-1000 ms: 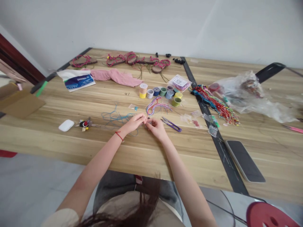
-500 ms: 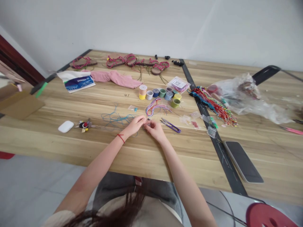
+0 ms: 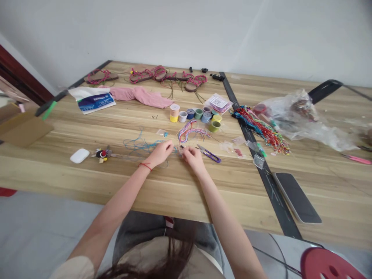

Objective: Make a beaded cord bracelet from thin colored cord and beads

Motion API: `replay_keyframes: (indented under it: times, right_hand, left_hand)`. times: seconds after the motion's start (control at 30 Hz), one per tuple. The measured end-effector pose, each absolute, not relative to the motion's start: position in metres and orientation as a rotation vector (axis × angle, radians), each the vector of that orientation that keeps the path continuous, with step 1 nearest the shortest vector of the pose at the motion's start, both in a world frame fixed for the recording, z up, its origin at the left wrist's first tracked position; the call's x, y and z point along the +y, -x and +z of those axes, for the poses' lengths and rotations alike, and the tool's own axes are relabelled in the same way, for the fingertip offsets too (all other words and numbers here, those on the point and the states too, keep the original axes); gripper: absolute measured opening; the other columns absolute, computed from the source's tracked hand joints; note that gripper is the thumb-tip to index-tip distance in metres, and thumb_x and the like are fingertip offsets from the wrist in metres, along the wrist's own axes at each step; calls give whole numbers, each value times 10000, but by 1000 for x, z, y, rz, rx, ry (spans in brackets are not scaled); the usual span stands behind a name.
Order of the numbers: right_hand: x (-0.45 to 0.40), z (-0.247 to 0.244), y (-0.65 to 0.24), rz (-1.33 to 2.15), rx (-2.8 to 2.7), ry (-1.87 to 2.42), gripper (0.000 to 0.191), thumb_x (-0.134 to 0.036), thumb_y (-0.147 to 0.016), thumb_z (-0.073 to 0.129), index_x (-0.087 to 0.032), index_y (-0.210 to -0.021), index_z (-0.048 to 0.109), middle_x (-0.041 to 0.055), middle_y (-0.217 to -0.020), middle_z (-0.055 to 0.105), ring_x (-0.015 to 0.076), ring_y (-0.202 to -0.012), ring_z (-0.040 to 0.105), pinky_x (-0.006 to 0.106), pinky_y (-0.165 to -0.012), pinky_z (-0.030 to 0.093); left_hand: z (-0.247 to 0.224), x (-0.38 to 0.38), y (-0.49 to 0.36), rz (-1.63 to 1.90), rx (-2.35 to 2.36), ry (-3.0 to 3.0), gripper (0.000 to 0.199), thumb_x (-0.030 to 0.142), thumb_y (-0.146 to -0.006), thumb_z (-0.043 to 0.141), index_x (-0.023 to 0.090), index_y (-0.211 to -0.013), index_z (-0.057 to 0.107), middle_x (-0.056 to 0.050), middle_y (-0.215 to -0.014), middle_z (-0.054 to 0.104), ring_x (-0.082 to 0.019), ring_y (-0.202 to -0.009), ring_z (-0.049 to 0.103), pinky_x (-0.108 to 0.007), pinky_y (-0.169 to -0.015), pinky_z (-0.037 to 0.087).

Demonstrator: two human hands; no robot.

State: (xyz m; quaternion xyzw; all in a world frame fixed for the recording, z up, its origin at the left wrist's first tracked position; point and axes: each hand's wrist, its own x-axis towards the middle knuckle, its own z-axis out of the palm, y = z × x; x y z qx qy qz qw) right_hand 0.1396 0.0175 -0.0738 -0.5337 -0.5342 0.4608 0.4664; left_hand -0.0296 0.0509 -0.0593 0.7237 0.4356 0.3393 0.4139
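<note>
My left hand [image 3: 162,152], with a red string on its wrist, is closed in a pinch over the wooden table; what it grips is too small to name. To its right, my right hand [image 3: 193,158] pinches near a small dark piece [image 3: 181,147], its fingers bent. Blue cords [image 3: 139,144] spread out left of my left hand. Pink, blue and white threads [image 3: 192,132] lie just beyond the hands. Purple thread snips [image 3: 210,155] rest to the right of my right hand. A small bag with blue beads [image 3: 165,133] lies behind my left hand.
Thread spools [image 3: 198,114] stand beyond the threads. Strappy sandals [image 3: 159,73] and a pink cloth [image 3: 142,96] lie farther back. A white case [image 3: 80,155] is at left. Colourful cords [image 3: 261,130], a plastic bag [image 3: 308,120] and a phone [image 3: 297,197] are at right.
My left hand has moved left, away from my right hand, opening a gap between them. The small dark piece now shows more plainly beside my right fingertips.
</note>
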Motion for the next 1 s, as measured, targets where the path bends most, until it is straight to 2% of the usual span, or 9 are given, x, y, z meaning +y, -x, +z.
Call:
replay_keyframes:
  times: [0.1,0.23,0.37,0.5,0.63,0.73,0.9,1.0]
  right_hand:
    - [19,-73,-144,1176,-1296,1294,132,-252,-641,457,-190,-575,553,31,-624,646,100,-419,425,256,-453,340]
    - [18,-69,-141,1215,-1277,1261,199,-231,-614,484,-178,-744,624,35,-748,684,88,-399,436,249,-424,333]
    - [16,-63,-140,1210,-1241,1203,255,-250,-647,549,-190,-886,615,-35,-604,594,82,-420,438,227,-443,335]
    - [14,-60,-138,1339,-1241,1129,246,-346,-676,629,-193,-864,591,-43,-612,582,71,-403,437,229,-427,325]
    - [14,-60,-136,1396,-1216,1080,294,-435,-687,668,-200,-839,577,-73,-506,515,81,-393,437,230,-427,328]
    - [14,-59,-135,1427,-1220,1062,322,-495,-718,650,-195,-822,597,-66,-477,502,91,-403,443,233,-435,331]
    - [13,-60,-132,1327,-1268,1135,347,-477,-666,722,-197,-827,595,-59,-516,521,78,-407,405,224,-427,292]
    - [13,-63,-131,1268,-1292,1179,310,-471,-701,683,-193,-805,592,-65,-483,486,81,-402,388,226,-430,278]
  left_hand:
    - [-58,60,39,943,1124,-1605,256,324,-880,411,181,-668,427,39,-604,399,-106,-583,377,-245,-587,310]
    - [-50,53,32,950,943,-1463,262,324,-847,479,177,-638,423,41,-610,395,-90,-573,376,-235,-575,313]
    - [-45,40,18,941,745,-1215,330,297,-830,523,177,-579,345,43,-602,363,-72,-549,340,-225,-554,304]
    - [-44,36,11,937,652,-1077,293,298,-835,528,166,-600,414,39,-599,362,-73,-550,336,-214,-543,309]
    - [-45,37,11,935,683,-1029,201,316,-806,580,142,-711,552,57,-571,342,-62,-510,296,-196,-493,262]
    - [-45,37,11,944,735,-1016,209,332,-776,622,139,-726,560,64,-568,349,-55,-497,285,-187,-472,240]
    - [-48,36,9,959,770,-999,247,376,-748,651,141,-806,599,55,-615,397,-57,-529,334,-173,-493,288]
    - [-49,36,9,943,754,-1013,278,393,-742,652,139,-849,617,59,-612,390,-58,-529,313,-175,-491,273]
